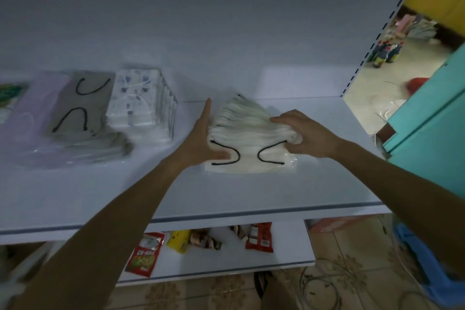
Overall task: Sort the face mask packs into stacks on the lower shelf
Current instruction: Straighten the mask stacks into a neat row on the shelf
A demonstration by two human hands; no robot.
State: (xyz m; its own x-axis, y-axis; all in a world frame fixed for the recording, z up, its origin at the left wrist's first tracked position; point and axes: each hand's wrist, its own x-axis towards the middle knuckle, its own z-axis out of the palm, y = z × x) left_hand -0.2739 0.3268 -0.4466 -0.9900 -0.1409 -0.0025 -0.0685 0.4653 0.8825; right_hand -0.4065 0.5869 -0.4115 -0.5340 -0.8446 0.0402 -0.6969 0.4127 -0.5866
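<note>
Where the white shelf (pixel 226 196) runs off to the left, a green pack (pixel 10 93) is cut by the edge of view. Just beside it lies a lilac stack (pixel 32 113), partly overlapped by a grey stack (pixel 83 113) whose top pack shows two black ear loops. Next, touching the grey one, stands a taller patterned stack (pixel 141 100), squared up near the back panel. Right of a bare gap comes the left hand (pixel 203 138), fingers straight and together, its palm pressed flat against the left side of the white mask packs (pixel 251 143), thumb lying on the near top pack. These packs sit right of the shelf's middle, fanned out toward the far side, with black loops on the nearest. The right hand (pixel 307 133) arches over their right side, fingers bent down onto the fanned tops and thumb against the near right corner, gripping them. Below the shelf's front edge, snack packets (pixel 143 254) lie on a lower board, and a teal cabinet (pixel 427 138) stands at the right.
</note>
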